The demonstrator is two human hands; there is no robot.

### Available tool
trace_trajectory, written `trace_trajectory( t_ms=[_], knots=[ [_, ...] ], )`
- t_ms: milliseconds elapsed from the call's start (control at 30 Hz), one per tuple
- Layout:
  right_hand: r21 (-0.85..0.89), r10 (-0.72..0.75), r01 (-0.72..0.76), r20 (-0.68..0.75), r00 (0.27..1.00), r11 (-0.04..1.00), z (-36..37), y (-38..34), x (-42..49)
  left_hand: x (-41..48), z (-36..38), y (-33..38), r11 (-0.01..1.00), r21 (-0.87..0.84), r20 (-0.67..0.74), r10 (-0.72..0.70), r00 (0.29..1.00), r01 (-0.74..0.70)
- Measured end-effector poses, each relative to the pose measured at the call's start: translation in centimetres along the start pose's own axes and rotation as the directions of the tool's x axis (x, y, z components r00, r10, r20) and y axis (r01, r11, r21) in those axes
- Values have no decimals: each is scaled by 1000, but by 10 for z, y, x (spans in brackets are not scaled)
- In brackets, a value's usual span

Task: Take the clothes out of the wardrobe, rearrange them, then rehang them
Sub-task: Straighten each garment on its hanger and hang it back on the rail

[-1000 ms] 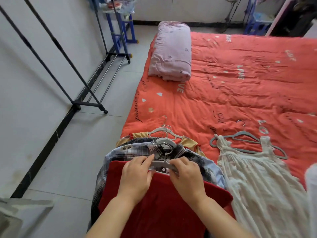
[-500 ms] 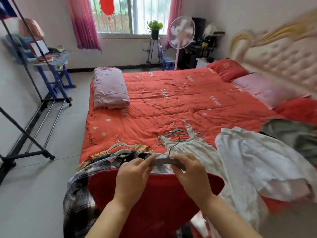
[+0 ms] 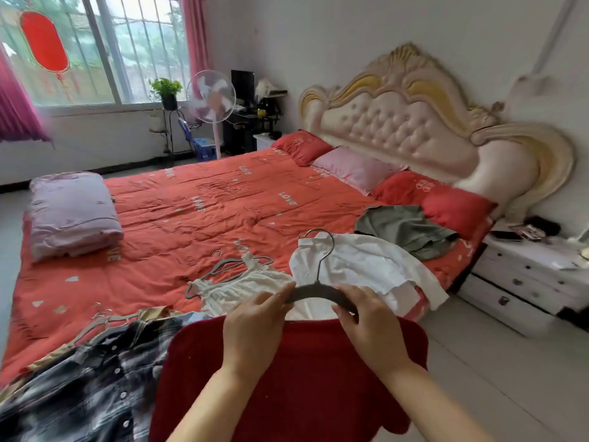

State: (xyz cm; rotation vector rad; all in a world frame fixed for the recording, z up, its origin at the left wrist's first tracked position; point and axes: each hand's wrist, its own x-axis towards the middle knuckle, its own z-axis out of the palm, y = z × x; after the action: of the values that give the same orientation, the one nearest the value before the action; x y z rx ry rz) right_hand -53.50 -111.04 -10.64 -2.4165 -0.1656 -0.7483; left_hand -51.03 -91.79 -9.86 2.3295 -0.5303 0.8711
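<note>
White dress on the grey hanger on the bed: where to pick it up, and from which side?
Take the grey hanger at its neck, under the hook, from above. It lies flat on the bedspread with the white dress strapped over its arms, so a central grip should lift both evenly.

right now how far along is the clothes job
Out already: plaid shirt, white dress, white shirt and green garment lie on the bed. In hand: left hand and right hand grip the dark hanger with the red garment. Left: rehanging; no rail is in view.
</note>
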Motion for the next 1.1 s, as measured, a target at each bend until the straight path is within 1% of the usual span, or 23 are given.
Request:
trace_trajectory(
  t_ms=[167, 267, 367, 500, 600, 733, 867, 967, 1033, 1100],
  knots=[
    [-31, 32, -32, -1, 999, 999, -67, 93, 1, 22, 75, 85, 999, -27, 33, 31, 999, -30],
    [-67, 47, -46, 0, 999, 997, -104, 146, 5, 35, 118, 129, 998, -30, 28, 48, 998, -47],
    [-78, 64, -65, -8, 998, 995, -135, 190, 14, 49, 154, 167, 999, -46, 35, 31, 999, -30],
    [-143, 43, -52, -62, 997, 988, -164, 239, 32, 74, 194, 204, 999, -49, 52, -15, 999, 17],
    [-192, 44, -63, -105, 994, 979, -179, 276, 53, 97, 228, 222, 995, -91, 63, -37, 997, 43],
    [-233, 60, -88, -127, 990, 968, -189, 328, 85, 132, 283, 236, 988, -143, 82, -51, 995, 63],
    [-277, 43, -87, -162, 986, 957, -191, 388, 132, 179, 348, 242, 995, -95, 63, 0, 998, 6],
    [-305, 22, -78, -181, 983, 949, -188, 439, 175, 221, 407, 240, 995, -97, 60, -9, 998, 15],
    [-348, -13, -53, -184, 983, 936, -186, 474, 208, 251, 446, 238, 988, -143, 95, -36, 995, 50],
    [-378, -23, -43, -168, 986, 925, -186, 508, 238, 278, 478, 239, 975, -192, 174, -81, 981, 114]
  ],
)
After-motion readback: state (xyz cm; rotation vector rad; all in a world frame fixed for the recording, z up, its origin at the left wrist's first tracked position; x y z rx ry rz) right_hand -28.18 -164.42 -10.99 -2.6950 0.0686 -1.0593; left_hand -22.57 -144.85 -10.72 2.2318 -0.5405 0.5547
